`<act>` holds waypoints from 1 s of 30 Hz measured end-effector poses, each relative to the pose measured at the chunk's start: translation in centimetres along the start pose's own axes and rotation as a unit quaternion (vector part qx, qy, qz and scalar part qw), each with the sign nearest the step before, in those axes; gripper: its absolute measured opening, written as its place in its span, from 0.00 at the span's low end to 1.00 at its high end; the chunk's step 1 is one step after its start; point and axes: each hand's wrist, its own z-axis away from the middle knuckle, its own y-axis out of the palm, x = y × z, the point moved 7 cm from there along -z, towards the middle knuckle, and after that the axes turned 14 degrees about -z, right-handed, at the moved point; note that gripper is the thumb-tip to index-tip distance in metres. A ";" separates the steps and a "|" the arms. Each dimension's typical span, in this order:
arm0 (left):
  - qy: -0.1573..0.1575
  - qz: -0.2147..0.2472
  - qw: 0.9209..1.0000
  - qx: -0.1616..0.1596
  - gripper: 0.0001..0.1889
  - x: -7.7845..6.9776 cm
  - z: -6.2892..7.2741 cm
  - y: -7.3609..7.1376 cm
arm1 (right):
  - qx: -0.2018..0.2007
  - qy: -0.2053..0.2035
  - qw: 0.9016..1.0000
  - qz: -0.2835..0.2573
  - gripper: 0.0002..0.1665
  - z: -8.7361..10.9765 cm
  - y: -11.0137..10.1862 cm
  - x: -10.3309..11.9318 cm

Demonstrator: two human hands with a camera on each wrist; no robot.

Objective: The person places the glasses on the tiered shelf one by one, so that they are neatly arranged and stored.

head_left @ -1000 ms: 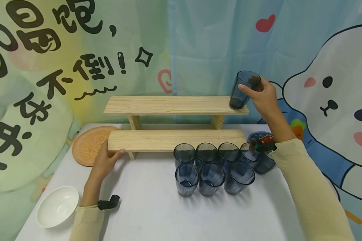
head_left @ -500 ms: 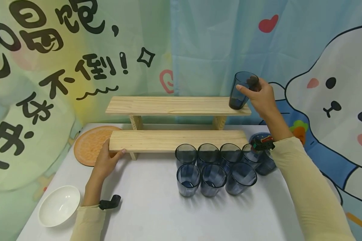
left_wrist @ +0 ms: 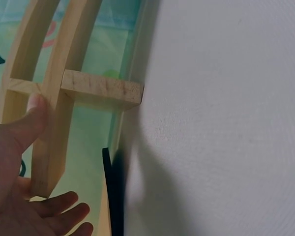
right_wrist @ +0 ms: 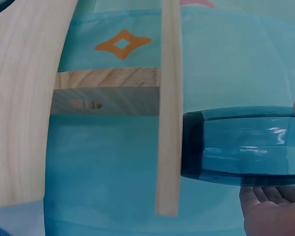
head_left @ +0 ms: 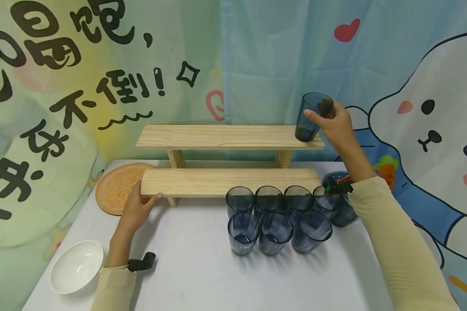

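My right hand grips a dark blue glass tumbler with the thumb at the near side and the fingers behind. In the right wrist view the base of the tumbler touches the top of the upper board, near its right end. My left hand holds the left end of the lower board of the two-tier wooden shelf. In the left wrist view its thumb lies on the board's edge, and the other fingers of the left hand spread past the board's end.
Several matching tumblers stand in two rows before the lower board's right half. An orange-slice-patterned round mat lies at the left, partly behind the left hand. A white bowl sits at the table's left edge. A patterned curtain hangs behind.
The view shifts slightly right to left across the scene. Both hands, the tumbler and the shelf otherwise keep almost the same places.
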 end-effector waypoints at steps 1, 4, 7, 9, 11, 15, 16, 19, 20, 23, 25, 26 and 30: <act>0.001 -0.002 1.000 -0.001 0.49 0.0 0.0 0.0 | 0.000 0.000 1.000 -0.002 0.51 0.1 0.0 0.0; -0.002 -0.008 1.000 0.001 0.50 0.1 -0.1 0.0 | 0.001 0.001 1.000 0.000 0.56 0.4 0.0 0.0; -0.007 -0.013 1.000 0.004 0.51 0.2 0.0 -0.1 | 0.001 -0.004 1.000 0.012 0.62 0.8 -0.2 0.4; -0.009 -0.012 1.000 0.006 0.51 0.1 0.0 0.0 | -0.002 -0.012 0.999 0.032 0.63 1.2 -0.5 0.9; -0.005 -0.009 1.000 0.003 0.51 0.0 0.1 -0.1 | -0.008 -0.021 0.999 0.046 0.62 1.8 -1.0 1.5; 0.005 -0.008 1.000 -0.006 0.49 -0.1 0.2 -0.2 | -0.026 -0.029 0.997 0.066 0.61 3.5 -2.2 2.7; 0.007 -0.008 1.000 -0.009 0.49 -0.1 0.2 -0.2 | -0.029 -0.031 0.997 0.069 0.60 4.1 -2.5 2.9; 0.010 -0.008 1.000 -0.014 0.48 -0.1 0.3 -0.3 | -0.031 -0.035 0.996 0.076 0.57 6.3 -3.3 3.4; 0.012 -0.006 1.000 -0.015 0.48 -0.1 0.3 -0.3 | -0.029 -0.035 0.996 0.077 0.55 7.2 -3.6 3.4; 0.013 -0.008 1.000 -0.016 0.48 -0.2 0.2 -0.3 | -0.019 -0.036 0.995 0.087 0.49 10.4 -4.0 3.4; 0.014 -0.009 1.000 -0.015 0.48 -0.3 0.2 -0.2 | -0.014 -0.035 0.995 0.096 0.45 12.8 -4.1 3.2; 0.013 -0.010 1.000 -0.014 0.48 -0.3 0.2 -0.2 | -0.012 -0.035 0.994 0.102 0.42 14.1 -4.0 3.2; 0.011 -0.010 1.000 -0.009 0.49 -0.5 0.2 -0.1 | 0.000 -0.032 0.993 0.118 0.37 18.5 -3.3 2.3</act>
